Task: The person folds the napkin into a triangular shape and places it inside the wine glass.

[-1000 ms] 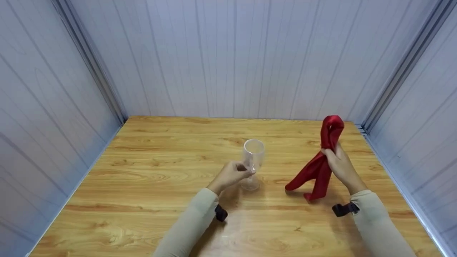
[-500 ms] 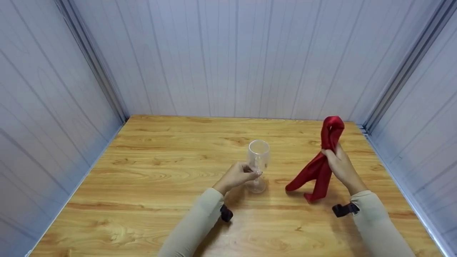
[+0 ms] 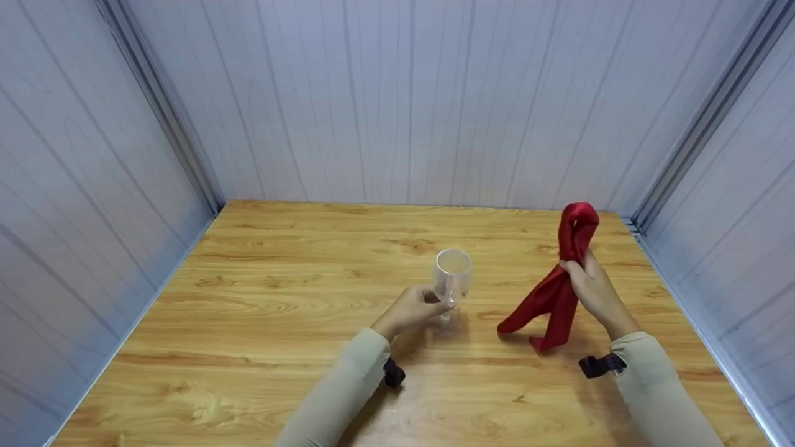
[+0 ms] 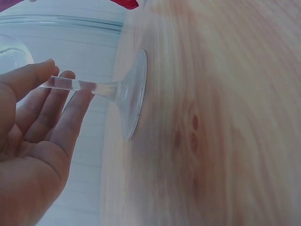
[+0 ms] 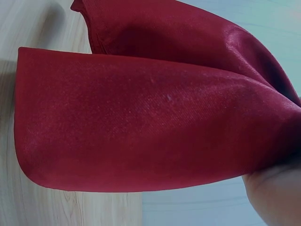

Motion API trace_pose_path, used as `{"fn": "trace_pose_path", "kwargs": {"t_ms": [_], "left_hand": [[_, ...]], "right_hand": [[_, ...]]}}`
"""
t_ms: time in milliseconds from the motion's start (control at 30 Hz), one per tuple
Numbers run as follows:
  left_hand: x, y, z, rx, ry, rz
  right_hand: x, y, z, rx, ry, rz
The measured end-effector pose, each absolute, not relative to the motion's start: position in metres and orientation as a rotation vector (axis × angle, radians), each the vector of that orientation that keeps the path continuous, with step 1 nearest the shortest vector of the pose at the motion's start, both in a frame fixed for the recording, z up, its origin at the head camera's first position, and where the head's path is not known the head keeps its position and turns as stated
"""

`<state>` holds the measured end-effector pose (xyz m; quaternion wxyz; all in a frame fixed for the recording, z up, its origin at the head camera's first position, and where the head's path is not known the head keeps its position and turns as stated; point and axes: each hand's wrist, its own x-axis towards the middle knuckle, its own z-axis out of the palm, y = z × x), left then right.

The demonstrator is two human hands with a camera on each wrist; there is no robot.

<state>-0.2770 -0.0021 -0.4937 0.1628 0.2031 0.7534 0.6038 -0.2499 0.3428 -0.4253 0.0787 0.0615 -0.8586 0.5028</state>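
Observation:
Between the thumb and fingertips of my left hand [image 3: 407,310] is the stem of a clear wine glass [image 3: 453,276], held upright near the middle of the table. The left wrist view shows the fingers pinching the stem [image 4: 104,88], with the round foot [image 4: 134,96] close over the wood. My right hand [image 3: 593,295] grips a red satin cloth [image 3: 562,307] around its gathered middle. A folded loop sticks up above that fist, while two loose ends hang down toward the table. In the right wrist view the cloth [image 5: 131,122] hides most of the hand [image 5: 277,195].
The wood-grain table [image 3: 248,360] is enclosed by pale panelled walls [image 3: 397,112] at the back and both sides. Black wrist mounts [image 3: 395,374] sit on both sleeves.
My left hand has shifted a little to the right with the wine glass, whose rim now sits slightly lower in the head view. The right hand and the red cloth have stayed nearly still.

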Motion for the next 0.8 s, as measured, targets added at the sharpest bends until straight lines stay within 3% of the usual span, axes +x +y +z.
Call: {"fn": "trace_pose_path", "kwargs": {"t_ms": [800], "left_hand": [[-0.274,-0.036,-0.442,0.816,2.539,1.298]], "right_hand": [[-0.242,0.336,-0.418,0.311,-2.612,1.502]]}}
